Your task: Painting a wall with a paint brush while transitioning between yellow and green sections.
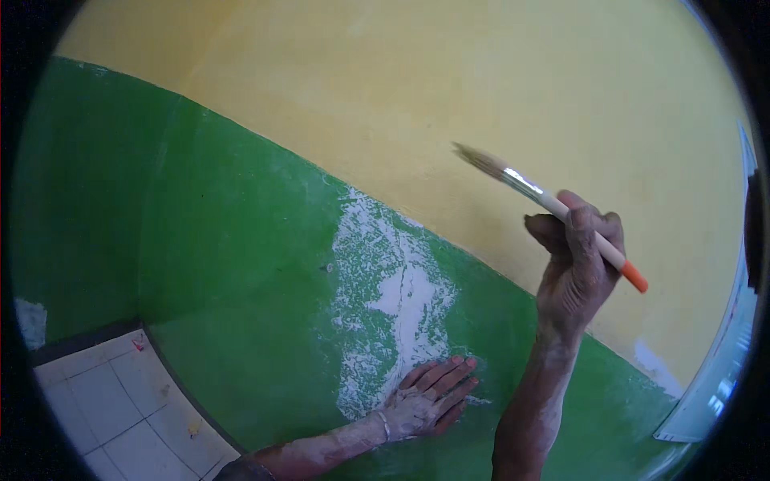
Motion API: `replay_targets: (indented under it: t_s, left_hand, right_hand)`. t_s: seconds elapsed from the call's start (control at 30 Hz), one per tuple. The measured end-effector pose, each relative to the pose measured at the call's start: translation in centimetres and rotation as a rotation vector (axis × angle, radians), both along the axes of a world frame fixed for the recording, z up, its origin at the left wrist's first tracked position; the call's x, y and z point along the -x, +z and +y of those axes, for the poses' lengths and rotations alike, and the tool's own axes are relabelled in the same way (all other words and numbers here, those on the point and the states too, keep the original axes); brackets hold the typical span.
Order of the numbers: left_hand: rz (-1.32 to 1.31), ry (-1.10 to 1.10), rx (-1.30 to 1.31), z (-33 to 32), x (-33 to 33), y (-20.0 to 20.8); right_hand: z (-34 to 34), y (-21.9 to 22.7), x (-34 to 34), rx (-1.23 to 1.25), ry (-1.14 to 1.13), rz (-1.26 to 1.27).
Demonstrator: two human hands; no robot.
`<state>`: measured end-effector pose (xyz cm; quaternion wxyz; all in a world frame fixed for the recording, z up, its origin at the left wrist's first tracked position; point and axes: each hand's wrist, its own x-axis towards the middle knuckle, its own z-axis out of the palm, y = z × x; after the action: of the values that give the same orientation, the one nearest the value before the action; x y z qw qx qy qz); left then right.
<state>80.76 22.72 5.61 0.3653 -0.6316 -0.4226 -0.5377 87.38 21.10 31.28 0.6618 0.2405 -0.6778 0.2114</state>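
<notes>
In my right hand is a round paintbrush with pale bristles, a shiny metal ferrule and a light handle tipped in orange. Its bristles point up and left, apart from the wall as far as I can see. My left hand lies flat on the green wall, fingers stretched out, at the lower edge of a rough white patch. A thin crack runs down through that patch. Whitish dust covers my left hand and forearm, and a bracelet circles the wrist.
Above a slanting line, the wall is painted yellow. White floor tiles with a dark border show at the lower left. A pale, shiny panel stands at the right edge. Smaller white patches mark the wall at far left and lower right.
</notes>
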Motion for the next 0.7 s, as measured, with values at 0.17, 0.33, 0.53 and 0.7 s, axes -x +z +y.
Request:
replay_targets:
  t_s: [0.17,0.33,0.53,0.7]
  left_hand:
    - [0.013,0.000,-0.005,0.1,0.1,0.1]
    - [0.028,0.008,0.013,0.0,0.3,0.1]
    - [0.017,-0.017,-0.009,-0.2,0.3,0.0]
    - [0.004,-0.046,-0.010,0.1,0.2,-0.1]
  right_hand:
    - [-1.2,-0.2,3.3,0.151,0.208,-0.109]
    - [-1.8,0.0,5.4,0.375,0.247,-0.107]
    - [-1.2,-1.3,6.6,0.320,-0.094,-0.061]
    - [-1.2,-1.8,7.3,0.322,-0.060,-0.037]
